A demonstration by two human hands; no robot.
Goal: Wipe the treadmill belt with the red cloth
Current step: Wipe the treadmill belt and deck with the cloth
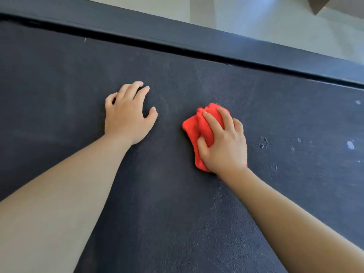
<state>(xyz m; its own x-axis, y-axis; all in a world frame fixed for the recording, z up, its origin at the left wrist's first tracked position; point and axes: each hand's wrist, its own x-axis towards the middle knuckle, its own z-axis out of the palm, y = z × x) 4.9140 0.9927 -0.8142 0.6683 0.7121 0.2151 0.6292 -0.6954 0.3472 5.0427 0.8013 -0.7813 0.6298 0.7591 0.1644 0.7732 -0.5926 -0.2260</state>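
Head view looks down on the treadmill belt [177, 213], with the wiping judged to be under way rather than finished: pale specks [350, 144] and a scuffed patch [263, 142] lie on the belt to the outer side of the right hand [224, 142], well apart from the cloth, so that stretch looks unwiped. Faint dull streaks just beyond the fingertips may be wiped ground, though that cannot be told for sure. The right fingers [213, 123] are bent and spread over the bunched red cloth [194, 129], thumb dug into its near fold, gripping it and pressing it flat on the belt; cloth shows past the fingertips and to the thumb side. The left hand [128, 113] holds nothing: its fingers [136, 89] are apart, lightly arched, tips resting on bare belt, thumb out toward the cloth. Beyond both sets of fingertips runs the dark side rail [197, 38].
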